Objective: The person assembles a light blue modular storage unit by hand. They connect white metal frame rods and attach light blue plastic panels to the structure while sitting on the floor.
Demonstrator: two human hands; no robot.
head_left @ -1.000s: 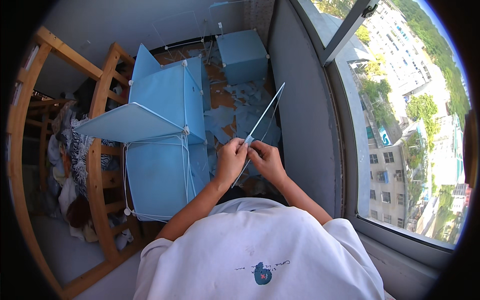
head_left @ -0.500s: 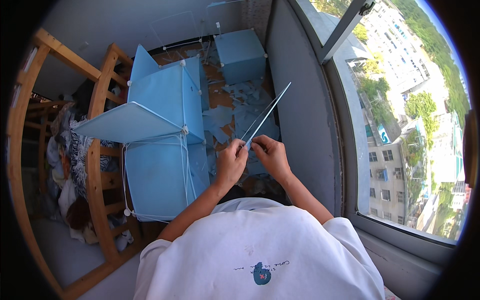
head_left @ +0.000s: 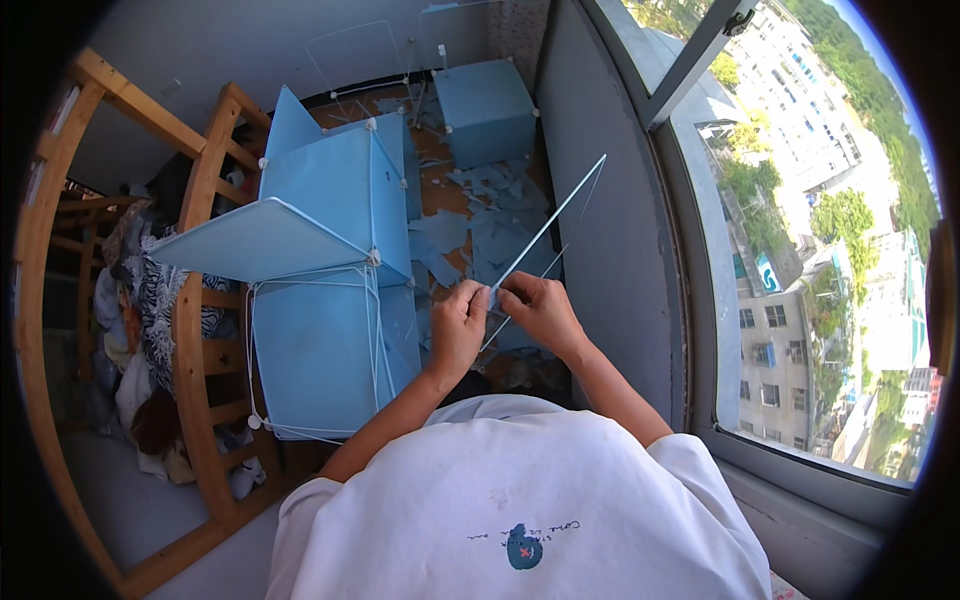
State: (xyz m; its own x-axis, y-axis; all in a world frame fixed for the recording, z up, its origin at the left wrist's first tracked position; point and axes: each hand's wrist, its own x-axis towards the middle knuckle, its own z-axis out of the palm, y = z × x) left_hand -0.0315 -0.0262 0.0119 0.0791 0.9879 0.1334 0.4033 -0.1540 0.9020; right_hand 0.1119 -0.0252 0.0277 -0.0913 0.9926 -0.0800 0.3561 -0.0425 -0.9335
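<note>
In front of my chest I hold a thin white wire frame [head_left: 550,220], seen nearly edge-on and tilted up to the right. My left hand [head_left: 458,325] pinches its near edge between thumb and fingers. Close beside it, my right hand [head_left: 545,312] is closed on the same edge, where a bit of light blue shows between the fingertips. To my left stands a blue panelled cube cabinet [head_left: 315,350] with white round connectors [head_left: 374,257] at its corners. One blue panel [head_left: 265,242] juts out from it, and several white wire frames [head_left: 376,330] lean on its front.
Torn pale blue sheet scraps [head_left: 440,235] litter the brown floor. Another blue cube [head_left: 490,95] stands at the far wall near more wire frames [head_left: 350,60]. A wooden bed frame [head_left: 190,340] with piled clothes is at left; a wall [head_left: 625,250] and window [head_left: 690,70] at right.
The wire frame has turned in my hands, its far tip swinging right and up; its lower edge now shows below my right hand. Both hands stay close together.
</note>
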